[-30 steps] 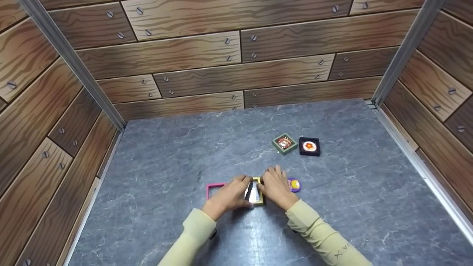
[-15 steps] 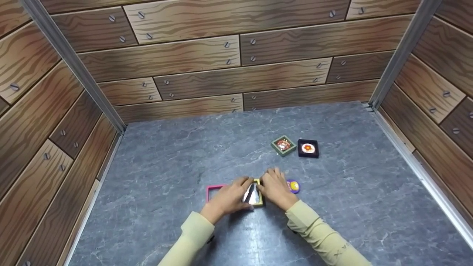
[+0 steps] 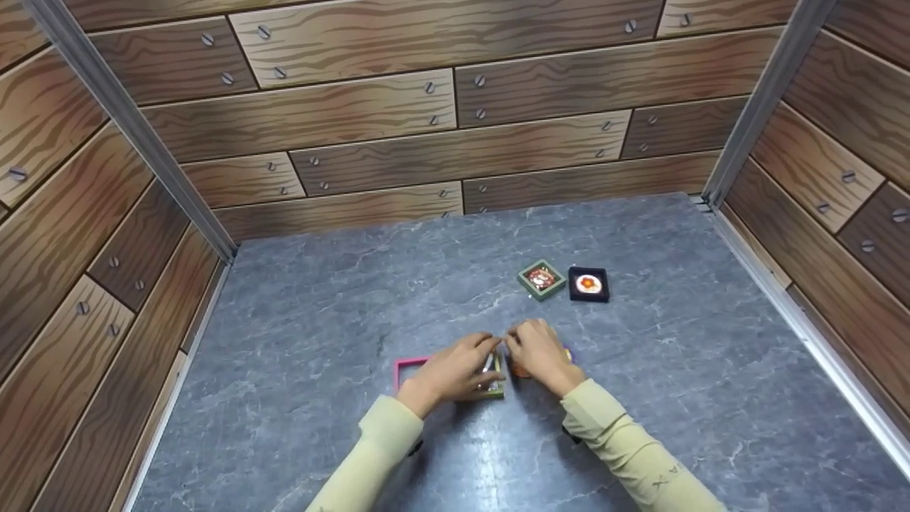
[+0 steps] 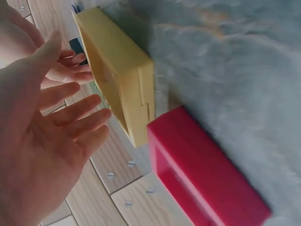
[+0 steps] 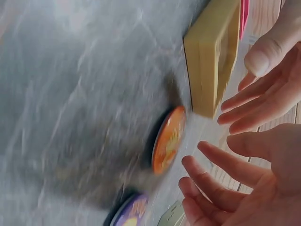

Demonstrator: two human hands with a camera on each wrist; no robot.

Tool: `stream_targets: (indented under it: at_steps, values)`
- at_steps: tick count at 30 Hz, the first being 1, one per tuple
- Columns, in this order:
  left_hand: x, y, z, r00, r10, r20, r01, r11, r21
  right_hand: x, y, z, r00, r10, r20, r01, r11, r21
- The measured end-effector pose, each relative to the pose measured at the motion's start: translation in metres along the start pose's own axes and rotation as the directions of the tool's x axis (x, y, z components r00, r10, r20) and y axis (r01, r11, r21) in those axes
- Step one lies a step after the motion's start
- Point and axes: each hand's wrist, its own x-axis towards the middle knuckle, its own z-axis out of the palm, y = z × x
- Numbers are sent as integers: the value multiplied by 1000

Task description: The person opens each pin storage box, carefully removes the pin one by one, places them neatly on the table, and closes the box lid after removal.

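Over the yellow square frame (image 3: 498, 393) hovers my left hand (image 3: 449, 371), fingers relaxed and apart from it; the left wrist view shows the open palm (image 4: 51, 146) beside the yellow frame (image 4: 115, 52). A pink frame (image 3: 412, 361) lies at its left, partly under that hand. My right hand (image 3: 542, 354) hangs loosely above a round orange badge (image 3: 521, 372), gripping nothing. In the right wrist view, the orange badge (image 5: 169, 141) lies flat between the yellow frame (image 5: 204, 61) and a purple badge (image 5: 132, 211). The hand hides part of both badges from above.
Farther back on the grey marbled surface (image 3: 320, 313) stand a green square frame (image 3: 542, 279) holding a red-and-white badge and a black one (image 3: 589, 284) with a flower badge. Wood-patterned panels (image 3: 377, 114) enclose the back and both sides.
My right hand has moved slightly right, off the yellow frame's edge, and the orange badge now shows beneath it. My left fingers have shifted right across the yellow frame, and the dark strip inside is out of sight.
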Motion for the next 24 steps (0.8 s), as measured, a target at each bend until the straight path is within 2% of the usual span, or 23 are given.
stream_targets:
  at_steps: [9,15,24]
  values:
    - [41,-4,0,999,40,-2,-40,999,18,9,19,-17,994,95,49,-101,985,139]
    - [66,-6,1,1000,10,5,-11,999,44,11,28,-24,994,108,14,-109,982,153]
    - [100,-7,1,1000,-14,22,11,992,125,13,44,-30,985,170,14,-170,965,200]
